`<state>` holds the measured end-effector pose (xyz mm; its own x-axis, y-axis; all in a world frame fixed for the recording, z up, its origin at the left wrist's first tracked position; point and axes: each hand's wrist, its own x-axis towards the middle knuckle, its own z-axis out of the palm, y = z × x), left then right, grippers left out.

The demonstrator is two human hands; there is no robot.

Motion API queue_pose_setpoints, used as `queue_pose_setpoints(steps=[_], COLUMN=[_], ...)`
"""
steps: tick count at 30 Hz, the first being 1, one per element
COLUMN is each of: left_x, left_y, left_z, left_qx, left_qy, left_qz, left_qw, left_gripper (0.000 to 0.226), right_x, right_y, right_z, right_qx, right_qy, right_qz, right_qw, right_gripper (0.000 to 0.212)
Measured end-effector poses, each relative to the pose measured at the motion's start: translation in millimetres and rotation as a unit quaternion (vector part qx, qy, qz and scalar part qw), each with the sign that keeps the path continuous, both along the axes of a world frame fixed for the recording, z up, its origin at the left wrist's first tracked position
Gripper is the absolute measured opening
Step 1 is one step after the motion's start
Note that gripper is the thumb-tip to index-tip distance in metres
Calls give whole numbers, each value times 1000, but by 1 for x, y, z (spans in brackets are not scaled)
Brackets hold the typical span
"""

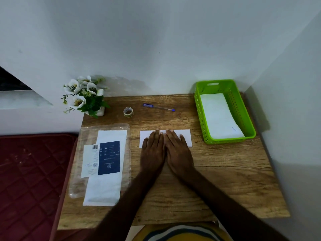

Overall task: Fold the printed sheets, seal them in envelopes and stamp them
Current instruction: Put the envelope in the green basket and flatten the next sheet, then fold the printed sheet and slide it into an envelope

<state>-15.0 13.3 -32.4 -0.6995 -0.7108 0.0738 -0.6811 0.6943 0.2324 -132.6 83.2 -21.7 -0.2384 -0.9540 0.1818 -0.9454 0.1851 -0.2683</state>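
A folded white sheet lies flat near the middle of the wooden table. My left hand and my right hand lie side by side on it, fingers straight, pressing it down. They cover most of the sheet's middle. To the left, a clear plastic pack holds white envelopes with a dark blue printed label. A roll of tape stands behind the sheet, and a blue pen lies beside it.
A green plastic basket with white paper inside stands at the back right. A small pot of white flowers sits at the back left corner. A dark red quilted mattress adjoins the table's left edge. Walls close the back and right.
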Motion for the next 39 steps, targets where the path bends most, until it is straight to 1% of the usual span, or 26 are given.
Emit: queue_pose_setpoints(steps=[4, 6, 8, 11, 14, 17, 19, 21, 24, 25, 27, 29, 30, 32, 34, 36, 39], left_x=[1, 1, 0, 4, 13, 17, 17, 13, 16, 23, 49, 86, 107, 149, 186, 214, 238], left_y=[-3, -4, -6, -10, -17, -21, -20, -21, -35, -43, -56, -67, -72, -82, -92, -99, -106], left_z=[-3, -5, -4, 0, 0, 3, 6, 15, 38, 45, 55, 56, 53, 46, 37, 27, 17], left_qx=[-1, 10, 40, 62, 56, 62, 66, 87, 177, 191, 147, 76, 49, 8, -36, -89, -135], left_qy=[2, -8, -12, 0, 1, 1, 3, 21, 79, 97, 103, 107, 104, 87, 70, 56, 30], left_qz=[16, 32, 54, 77, 82, 85, 92, 103, 151, 157, 128, 92, 87, 91, 82, 51, 26], left_qw=[1000, 999, 998, 995, 995, 994, 994, 991, 969, 964, 975, 987, 990, 992, 994, 993, 990], left_gripper=[56, 59, 63, 73, 83, 87, 86, 81, 69, 66, 62, 54, 50, 46, 45, 43, 43], right_x=[1, -2, -7, -16, -25, -31, -32, -33, -33, -32, -26, -11, 0, 31, 66, 101, 140], right_y=[-14, -14, -12, -6, 1, 9, 11, 10, 5, 5, 10, 16, 18, 22, 29, 35, 36], right_z=[-2, -3, -3, -2, -4, -6, -6, -4, 4, 6, 10, 14, 16, 22, 24, 22, 20], right_qx=[54, 73, 82, 97, 118, 137, 146, 157, 159, 150, 80, -13, -41, -50, -49, -61, -52], right_qy=[-19, -5, 9, -2, -3, 1, -3, -10, -49, -68, -79, -61, -59, -65, -55, -50, -86], right_qz=[13, 24, 24, -16, -64, -90, -94, -96, -103, -113, -119, -71, -31, 62, 166, 254, 325], right_qw=[998, 997, 996, 995, 991, 986, 985, 983, 981, 980, 987, 996, 997, 995, 983, 964, 940], right_gripper=[60, 61, 60, 62, 75, 84, 87, 89, 88, 86, 79, 62, 52, 38, 33, 34, 34])
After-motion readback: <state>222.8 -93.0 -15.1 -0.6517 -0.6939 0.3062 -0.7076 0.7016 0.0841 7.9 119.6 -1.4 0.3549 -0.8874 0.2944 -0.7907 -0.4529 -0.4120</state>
